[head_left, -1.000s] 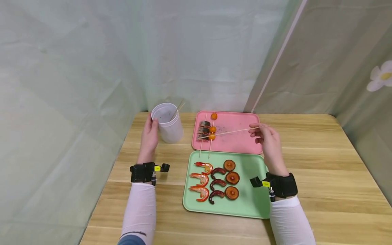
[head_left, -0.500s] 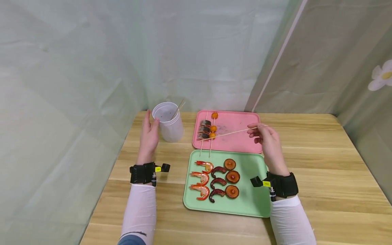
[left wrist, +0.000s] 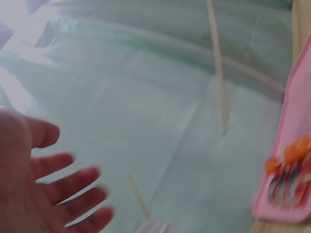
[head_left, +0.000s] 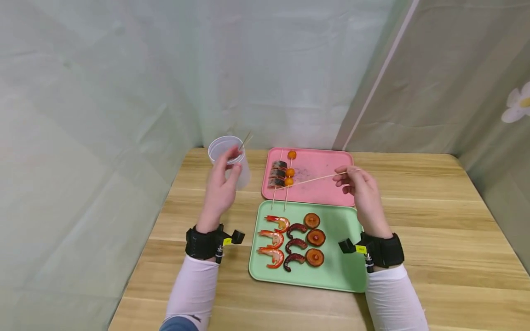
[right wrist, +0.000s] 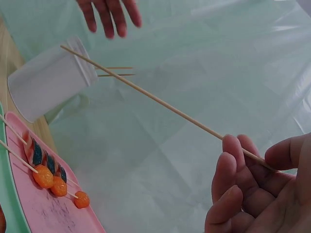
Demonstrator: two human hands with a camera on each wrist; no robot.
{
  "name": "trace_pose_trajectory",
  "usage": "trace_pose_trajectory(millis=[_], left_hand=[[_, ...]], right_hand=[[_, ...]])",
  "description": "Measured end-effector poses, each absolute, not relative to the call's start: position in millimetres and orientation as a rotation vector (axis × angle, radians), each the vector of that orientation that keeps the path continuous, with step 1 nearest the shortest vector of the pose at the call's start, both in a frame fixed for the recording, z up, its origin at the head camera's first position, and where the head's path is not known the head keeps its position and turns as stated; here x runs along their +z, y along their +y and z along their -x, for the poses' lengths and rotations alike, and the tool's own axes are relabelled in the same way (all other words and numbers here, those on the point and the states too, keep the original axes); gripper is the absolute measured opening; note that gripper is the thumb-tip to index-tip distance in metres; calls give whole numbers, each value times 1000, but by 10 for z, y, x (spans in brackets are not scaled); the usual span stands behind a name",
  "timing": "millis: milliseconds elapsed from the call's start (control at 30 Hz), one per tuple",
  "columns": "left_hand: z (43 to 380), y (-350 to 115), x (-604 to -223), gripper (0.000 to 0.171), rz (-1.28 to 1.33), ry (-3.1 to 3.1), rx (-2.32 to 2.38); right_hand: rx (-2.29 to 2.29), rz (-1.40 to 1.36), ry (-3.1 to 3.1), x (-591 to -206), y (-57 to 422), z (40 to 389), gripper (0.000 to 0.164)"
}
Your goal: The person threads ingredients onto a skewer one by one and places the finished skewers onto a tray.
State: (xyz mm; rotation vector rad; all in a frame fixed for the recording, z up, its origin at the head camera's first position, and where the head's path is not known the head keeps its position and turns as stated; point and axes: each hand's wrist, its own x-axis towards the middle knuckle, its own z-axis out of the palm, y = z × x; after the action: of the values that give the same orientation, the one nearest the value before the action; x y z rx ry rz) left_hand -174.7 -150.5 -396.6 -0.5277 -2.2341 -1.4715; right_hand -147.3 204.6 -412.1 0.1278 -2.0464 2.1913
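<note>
My right hand (head_left: 364,195) pinches a thin wooden skewer (right wrist: 160,101) near one end, between thumb and fingers. The skewer's bare far end points left, over the pink tray (head_left: 325,188). In the head view my left hand (head_left: 219,193) overlaps a white plastic cup (head_left: 245,177), its fingers in front of the rim. The left wrist view shows that hand's fingers (left wrist: 77,187) spread loosely, holding nothing. Two more skewers (right wrist: 114,75) stick out of the cup. On the pink tray's left side lie a skewer of dark-skinned fish pieces (head_left: 277,174) and one of orange balls (head_left: 290,173).
A green tray (head_left: 343,257) lies in front of the pink one, bearing shrimp (head_left: 271,238), dark red curled tentacles (head_left: 296,245) and brown mushroom caps (head_left: 316,237), three of each. Pale curtains (head_left: 290,69) hang behind the wooden table (head_left: 434,220).
My left hand has let go of the cup's left side and moved right, across its front. The right hand stays in place, still pinching the skewer.
</note>
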Motion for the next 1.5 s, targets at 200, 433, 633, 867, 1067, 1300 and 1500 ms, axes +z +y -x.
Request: trace_pose_trajectory(millis=[200, 433, 633, 867, 1067, 1300, 1500], left_hand=[[1662, -1217, -4021, 41, 820, -2597, -1486], [1641, -1084, -4105, 33, 1029, -2779, -1377], [1633, -1045, -4127, 27, 1031, -2764, -1328], [1639, -1051, -4144, 26, 1005, -2765, -1387], [1654, -1155, -4122, 26, 891, -2728, -1506], [1687, -1277, -4087, 26, 832, -2650, -1597], [1693, -1288, -4091, 26, 838, -2655, -1566]], right_hand=[[2221, -124, -2025, -4128, 2048, 1460, 35], [2245, -126, -1992, -4126, 2049, 1446, 34], [2225, -145, -2019, -4118, 2039, 1454, 34], [2234, -187, -2051, -4108, 2020, 1465, 33], [2024, -192, -2307, -4156, 2095, 1437, 41], [1470, -481, -2862, -4377, 2132, 1338, 25], [1105, -715, -3107, -4582, 1939, 1060, 24]])
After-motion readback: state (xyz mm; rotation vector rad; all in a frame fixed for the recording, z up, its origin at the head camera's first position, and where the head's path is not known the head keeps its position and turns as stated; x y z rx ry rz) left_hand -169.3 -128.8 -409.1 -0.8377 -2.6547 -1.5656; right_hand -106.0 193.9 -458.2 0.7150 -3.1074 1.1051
